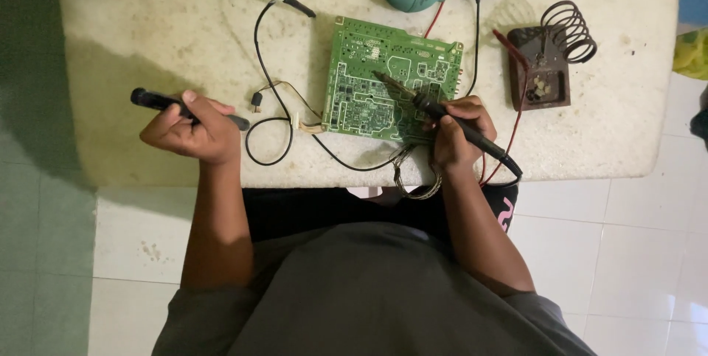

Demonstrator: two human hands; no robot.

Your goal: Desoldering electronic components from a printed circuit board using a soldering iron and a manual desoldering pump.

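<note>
The right hand (453,135) grips a soldering iron (442,116), its tip on the green circuit board (383,83) lying on the desk (147,31). The left hand (193,131) is closed around a black tool (158,100), off the board. Best to keep the tip steady on one spot.

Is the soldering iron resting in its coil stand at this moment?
No, the soldering iron is in the right hand, its tip over the green circuit board, while the coil stand holds nothing.
</note>
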